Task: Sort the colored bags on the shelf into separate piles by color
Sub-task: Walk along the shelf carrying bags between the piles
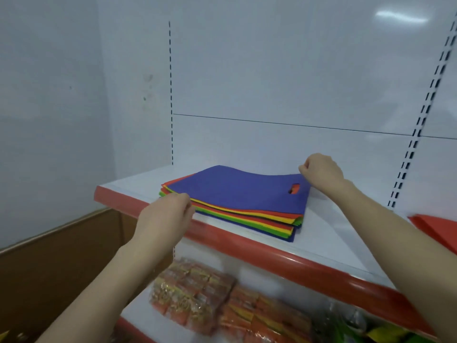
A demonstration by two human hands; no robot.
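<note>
A mixed stack of flat bags (247,217) in red, yellow, green and blue lies on the white shelf (346,233). A blue bag (237,189) with a cut-out handle is on top, its far edge lifted in a wave. My left hand (164,216) pinches the blue bag's near left corner. At the far right corner, my right hand (321,170) pinches the same bag with curled fingers. A red bag (435,229) lies apart at the right edge of the shelf.
The shelf has a red front lip (284,263) and a white back panel with slotted uprights. Below it, packs of orange and gold goods (197,300) fill a lower shelf. A brown cardboard box (49,263) stands at the lower left.
</note>
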